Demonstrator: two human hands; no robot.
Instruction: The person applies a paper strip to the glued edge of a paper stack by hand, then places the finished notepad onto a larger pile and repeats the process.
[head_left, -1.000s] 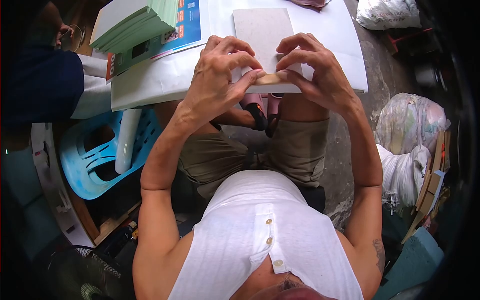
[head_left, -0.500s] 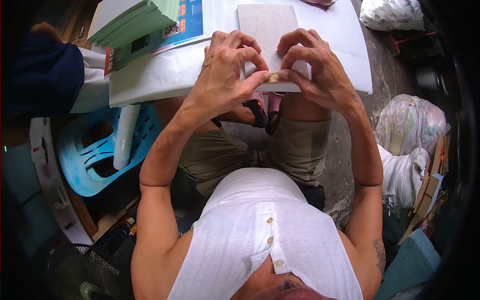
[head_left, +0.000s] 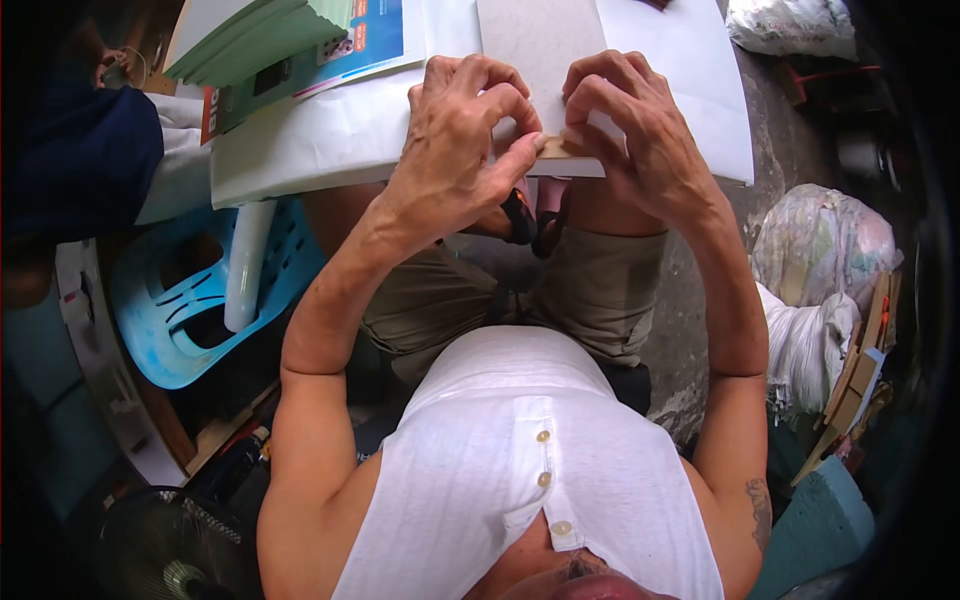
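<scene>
A grey board (head_left: 540, 35) lies on the white-covered table, its near end close to the table's front edge. Along that end, a narrow tan strip (head_left: 562, 150) shows between my two hands. My left hand (head_left: 455, 140) pinches the strip, thumb and forefinger meeting at its left part. On the right part, the curled fingers of my right hand (head_left: 640, 135) press close together at the strip. The ends of the strip are hidden behind both hands.
Green sheets (head_left: 260, 40) lie over a blue printed sheet (head_left: 385, 40) at the table's left. A light blue plastic stool (head_left: 150, 340) stands below, beside a white roll (head_left: 247, 270). Another person's hand (head_left: 112, 68) shows at far left. Stuffed plastic bags (head_left: 825, 240) sit at right.
My hands stay at the strip, with the fingertips slightly farther apart. My right thumb has moved away from the strip's top. The view has shifted slightly.
</scene>
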